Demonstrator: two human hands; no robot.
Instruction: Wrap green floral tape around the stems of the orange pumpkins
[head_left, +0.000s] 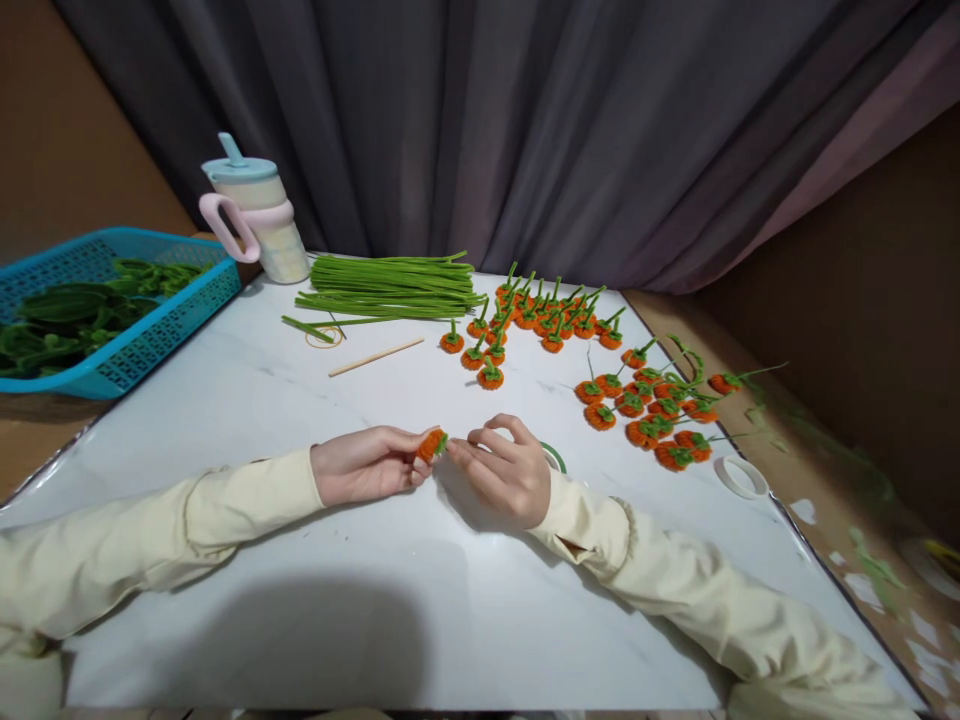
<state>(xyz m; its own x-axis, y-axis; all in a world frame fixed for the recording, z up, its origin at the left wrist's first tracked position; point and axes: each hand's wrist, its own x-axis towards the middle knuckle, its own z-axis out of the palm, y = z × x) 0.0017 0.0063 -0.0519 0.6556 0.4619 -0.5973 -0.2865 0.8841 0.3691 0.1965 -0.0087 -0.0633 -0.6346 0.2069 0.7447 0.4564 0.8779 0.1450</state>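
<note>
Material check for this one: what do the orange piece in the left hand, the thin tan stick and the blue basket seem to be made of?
Orange piece: probably chenille or similar yarn, matte; the surface looks soft and fuzzy.
Tan stick: likely wood, matte, judging by its pale, even colour.
Blue basket: almost certainly plastic, smooth, with regular moulded-looking holes.

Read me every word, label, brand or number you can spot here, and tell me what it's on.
There is no readable text anywhere.
Tumbler: a pale pattern, too blurred to tell if any is lettering.
Blue basket: no lettering visible.
Orange piece in the left hand: none visible.
</note>
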